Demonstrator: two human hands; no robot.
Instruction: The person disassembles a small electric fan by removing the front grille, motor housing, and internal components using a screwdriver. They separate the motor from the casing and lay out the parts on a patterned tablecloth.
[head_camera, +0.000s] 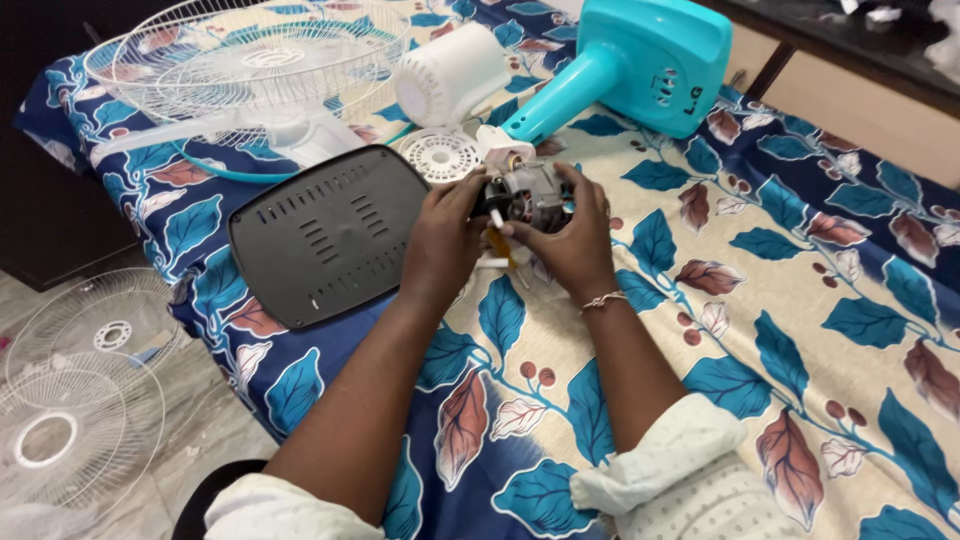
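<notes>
Both hands hold a small grey metal fan motor (527, 193) over a bed covered with a leaf-patterned sheet (800, 300). My left hand (442, 240) grips the motor's left side, fingers curled on it. On the motor's right side and underside rests my right hand (572, 240), which wears a thin bracelet. White and yellow wire ends (497, 240) hang below the motor between the two hands. The motor still joins the neck of a turquoise fan body (640, 65) lying behind it.
A dark grey vented plate (325, 235) lies left of the hands. Behind are a white round vented disc (440, 155), a white motor cover (450, 75) and a white wire fan grille (250, 60). More grilles (80, 400) lie on the floor at left.
</notes>
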